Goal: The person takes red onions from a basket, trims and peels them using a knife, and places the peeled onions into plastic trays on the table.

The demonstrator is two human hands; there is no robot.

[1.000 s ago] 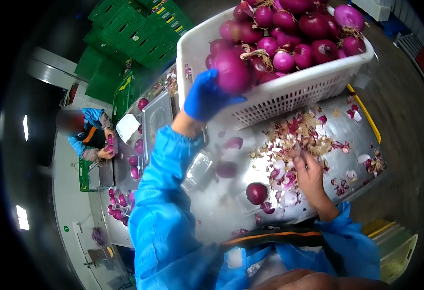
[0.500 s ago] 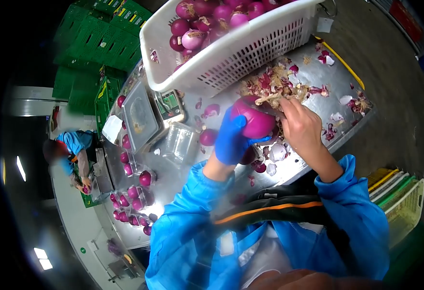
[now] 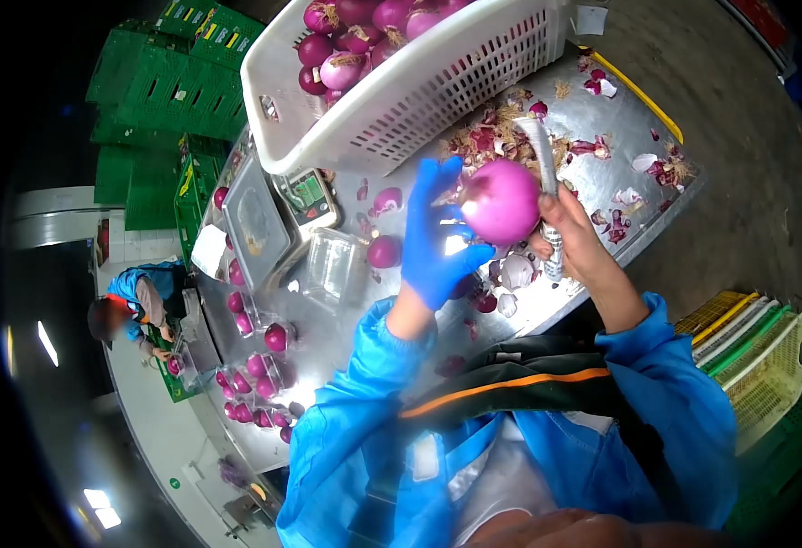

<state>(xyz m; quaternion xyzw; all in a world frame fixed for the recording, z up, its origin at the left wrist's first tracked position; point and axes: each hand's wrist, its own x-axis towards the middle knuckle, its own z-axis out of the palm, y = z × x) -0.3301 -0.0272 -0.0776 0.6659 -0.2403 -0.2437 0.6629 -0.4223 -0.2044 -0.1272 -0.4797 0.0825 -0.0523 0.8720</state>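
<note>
My left hand [image 3: 437, 242], in a blue glove, has its fingers spread at the left side of a large purple onion [image 3: 501, 203]. My bare right hand [image 3: 576, 233] is closed around the lower part of a knife [image 3: 543, 164] with a pale wrapped-looking handle, and its fingertips are at the onion's right side. The knife stands roughly upright in the view. Beneath the hands, loose skins [image 3: 517, 271] lie on the metal table [image 3: 346, 310].
A white basket [image 3: 419, 100] of onions stands at the table's back. Left are a scale [image 3: 308, 196], a clear tray [image 3: 332, 265] and packed onions [image 3: 257, 367]. A co-worker [image 3: 136, 306] is at far left. Stacked crates [image 3: 757, 374] stand at lower right.
My left hand went from the basket with an onion to the table's middle, then its fingers opened. My right hand came up beside the onion, and the knife now shows clearly. The view shifted.
</note>
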